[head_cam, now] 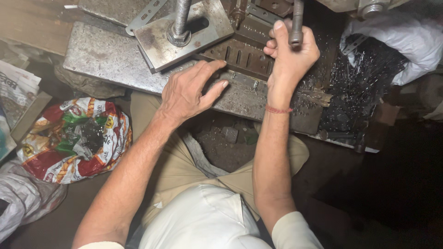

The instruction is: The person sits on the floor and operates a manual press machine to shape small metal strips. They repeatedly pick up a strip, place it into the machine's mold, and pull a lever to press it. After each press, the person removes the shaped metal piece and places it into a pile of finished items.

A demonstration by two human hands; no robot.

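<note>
My left hand [190,92] lies flat with fingers spread on the front edge of a worn metal press bed [106,57], fingertips close to a slotted die block [242,55]. A little to the right, my right hand [290,53] is closed around a vertical metal handle rod [297,20]; a red thread circles that wrist. A thick threaded bolt with a nut [179,28] stands on a steel clamp plate [184,34] behind the left hand. Small metal pieces lie at the die's front edge.
A heap of thin shiny metal pins [357,85] sits right of the die, beside a white sack [410,41]. A colourful printed bag [76,138] holding dark pieces lies at left, with newspaper [16,90] and a grey sack [23,198] nearby.
</note>
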